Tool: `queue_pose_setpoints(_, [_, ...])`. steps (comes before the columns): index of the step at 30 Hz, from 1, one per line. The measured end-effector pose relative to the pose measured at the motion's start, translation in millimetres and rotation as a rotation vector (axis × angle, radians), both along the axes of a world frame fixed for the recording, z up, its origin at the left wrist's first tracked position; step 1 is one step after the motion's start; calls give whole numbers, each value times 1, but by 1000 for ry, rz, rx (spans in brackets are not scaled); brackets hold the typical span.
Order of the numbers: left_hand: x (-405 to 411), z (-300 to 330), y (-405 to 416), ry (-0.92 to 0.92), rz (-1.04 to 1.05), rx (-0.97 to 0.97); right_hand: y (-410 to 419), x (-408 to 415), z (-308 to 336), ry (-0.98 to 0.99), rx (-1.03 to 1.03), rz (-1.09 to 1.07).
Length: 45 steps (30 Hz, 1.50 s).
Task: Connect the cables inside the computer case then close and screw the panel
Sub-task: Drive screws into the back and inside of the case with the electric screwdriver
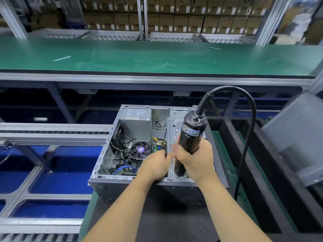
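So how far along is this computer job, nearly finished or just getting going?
Not near the end. The computer case lies open, its fan and wiring showing. The right hand grips a corded electric screwdriver over the drive bay, while the left hand reaches in beside it; what its fingers hold is hidden. A grey side panel leans off to the right, so closing and screwing it remain.

The conveyor belt [157, 56] is green. The computer case [111, 145] is grey metal, holding yellow-and-black cables [158, 139], a blue cable [125, 168] and a CPU fan [140, 149] with a seemingly purple label. The electric screwdriver [189, 137] is black.
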<state>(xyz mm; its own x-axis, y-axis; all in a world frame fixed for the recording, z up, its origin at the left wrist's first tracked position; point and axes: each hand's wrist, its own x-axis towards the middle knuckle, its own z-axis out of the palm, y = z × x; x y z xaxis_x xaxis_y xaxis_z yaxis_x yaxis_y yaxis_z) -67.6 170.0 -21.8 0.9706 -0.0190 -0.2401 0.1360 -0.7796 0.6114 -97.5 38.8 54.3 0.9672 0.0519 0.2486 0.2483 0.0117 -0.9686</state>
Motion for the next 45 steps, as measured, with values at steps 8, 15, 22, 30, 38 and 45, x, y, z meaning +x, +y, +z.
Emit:
queue_pose_setpoints(8, [3,-2,-5,109,-21,-118,-3,-8,-5,-35,8,-21])
queue_pose_setpoints(15, [2,-3,-4,107,2,-128,-3,-3,-2,-47,32,-34])
queue_pose_setpoints(22, [6,-6,-2,93,0,-91,-3,3,-3,-19,-4,16])
queue_pose_setpoints(30, [6,-3,-3,86,1,-58,-6,2,-3,-33,57,10])
queue_pose_setpoints(38, [1,3,-5,85,-30,-105,-6,-3,-1,-39,73,101])
queue_pose_setpoints(45, [-1,1,-4,32,42,4,-16,-14,-3,-113,320,-194])
